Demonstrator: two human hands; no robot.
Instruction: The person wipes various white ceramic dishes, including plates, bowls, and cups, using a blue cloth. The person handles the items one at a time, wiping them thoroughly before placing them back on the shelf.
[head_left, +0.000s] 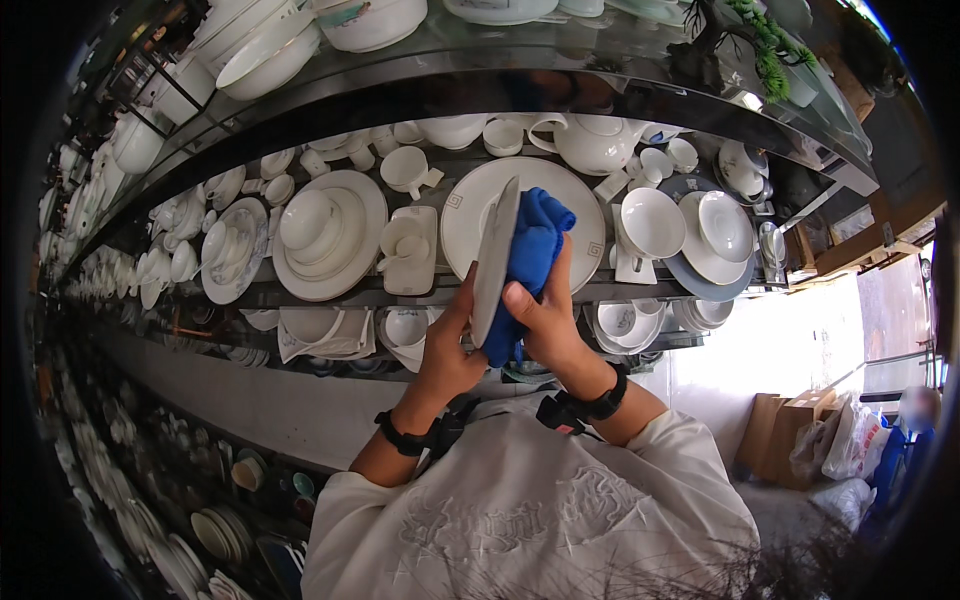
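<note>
A white plate [497, 262] stands on edge in front of my chest, its face turned sideways. My left hand [455, 345] grips its lower left side, fingers behind the rim. On the plate's right side my right hand [545, 315] is closed round a bunched blue cloth [535, 245], which presses against the plate. The thumb lies over the cloth, and a tail of it hangs below between the hands. Behind them, a large round platter [460, 225] with a key-pattern mark lies on the shelf.
White bowls stacked on a plate [372, 255] and a cup [405, 170] fill the shelf at left. A teapot [595, 142], a bowl [652, 222] and a grey-blue plate [712, 287] stand right. A dark shelf edge [480, 97] runs above. Cardboard boxes [785, 425] sit at lower right.
</note>
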